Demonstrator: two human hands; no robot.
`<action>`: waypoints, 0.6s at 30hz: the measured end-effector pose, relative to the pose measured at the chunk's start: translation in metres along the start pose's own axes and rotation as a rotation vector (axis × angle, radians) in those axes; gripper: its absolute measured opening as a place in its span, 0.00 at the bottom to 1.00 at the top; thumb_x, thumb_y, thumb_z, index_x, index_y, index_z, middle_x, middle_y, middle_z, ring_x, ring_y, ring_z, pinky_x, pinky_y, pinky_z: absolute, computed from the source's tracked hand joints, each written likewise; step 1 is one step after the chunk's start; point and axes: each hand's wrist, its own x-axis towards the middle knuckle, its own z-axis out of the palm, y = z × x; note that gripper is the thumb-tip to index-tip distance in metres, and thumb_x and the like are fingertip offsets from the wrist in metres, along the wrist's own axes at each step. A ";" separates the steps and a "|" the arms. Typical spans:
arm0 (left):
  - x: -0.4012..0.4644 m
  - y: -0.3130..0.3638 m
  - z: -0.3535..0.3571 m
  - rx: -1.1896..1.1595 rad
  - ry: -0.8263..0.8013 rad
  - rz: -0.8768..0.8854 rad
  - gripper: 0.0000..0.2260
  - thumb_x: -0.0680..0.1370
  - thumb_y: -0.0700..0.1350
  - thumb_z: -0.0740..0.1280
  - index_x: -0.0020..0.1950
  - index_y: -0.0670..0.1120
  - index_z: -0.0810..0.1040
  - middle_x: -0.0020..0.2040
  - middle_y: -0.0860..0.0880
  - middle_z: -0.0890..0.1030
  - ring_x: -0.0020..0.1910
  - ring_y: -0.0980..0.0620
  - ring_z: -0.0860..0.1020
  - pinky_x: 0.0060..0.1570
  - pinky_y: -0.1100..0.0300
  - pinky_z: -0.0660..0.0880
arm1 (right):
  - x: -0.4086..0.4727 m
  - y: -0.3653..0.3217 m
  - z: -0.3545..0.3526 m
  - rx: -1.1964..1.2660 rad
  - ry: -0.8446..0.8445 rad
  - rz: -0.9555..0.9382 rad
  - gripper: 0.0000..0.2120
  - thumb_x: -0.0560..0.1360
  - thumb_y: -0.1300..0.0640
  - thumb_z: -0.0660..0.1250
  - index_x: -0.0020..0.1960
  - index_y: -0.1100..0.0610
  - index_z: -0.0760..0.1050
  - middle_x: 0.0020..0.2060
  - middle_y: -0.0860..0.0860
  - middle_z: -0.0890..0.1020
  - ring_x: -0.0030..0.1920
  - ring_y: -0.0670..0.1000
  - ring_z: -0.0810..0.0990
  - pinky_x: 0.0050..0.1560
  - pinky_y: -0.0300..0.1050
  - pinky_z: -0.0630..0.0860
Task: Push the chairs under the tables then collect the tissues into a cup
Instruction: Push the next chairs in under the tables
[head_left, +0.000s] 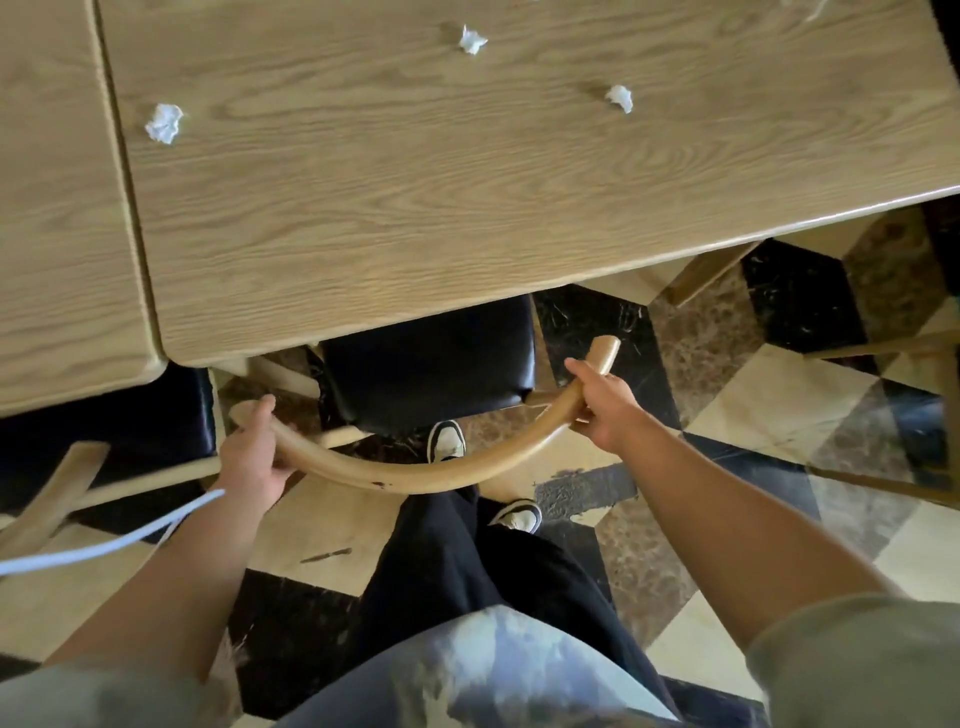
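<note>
A wooden chair with a curved backrest (426, 475) and a black seat (431, 358) stands partly under the light wood table (467, 208). My left hand (252, 457) grips the left end of the backrest. My right hand (605, 402) grips its right end. Three crumpled white tissues lie on the table: one at the left (164, 122), one at the top middle (471, 39), one to the right (620, 97). No cup is in view.
A second table (57, 208) abuts on the left, with another black-seated chair (104, 431) under it. More wooden chair parts (909, 358) stand at the right. A white cord (104, 545) crosses my left forearm. The floor is patterned tile.
</note>
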 end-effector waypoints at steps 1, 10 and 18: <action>-0.010 -0.008 0.000 0.016 0.005 0.030 0.25 0.82 0.57 0.69 0.75 0.46 0.70 0.63 0.45 0.79 0.64 0.44 0.77 0.67 0.39 0.73 | -0.005 0.002 -0.010 0.014 -0.030 -0.012 0.19 0.78 0.47 0.73 0.63 0.56 0.75 0.51 0.56 0.83 0.49 0.56 0.85 0.43 0.52 0.83; -0.118 -0.135 0.064 0.323 -0.176 -0.060 0.38 0.81 0.68 0.61 0.83 0.45 0.62 0.78 0.38 0.70 0.77 0.39 0.70 0.72 0.33 0.69 | -0.048 0.077 -0.139 0.223 -0.039 -0.031 0.25 0.85 0.46 0.62 0.78 0.54 0.66 0.74 0.55 0.72 0.64 0.60 0.80 0.64 0.56 0.79; -0.229 -0.212 0.202 0.668 -0.530 0.132 0.32 0.84 0.65 0.58 0.79 0.44 0.69 0.74 0.37 0.74 0.72 0.37 0.74 0.70 0.35 0.71 | -0.083 0.159 -0.325 0.542 0.087 -0.076 0.26 0.86 0.47 0.60 0.77 0.62 0.67 0.71 0.59 0.75 0.66 0.63 0.78 0.68 0.57 0.76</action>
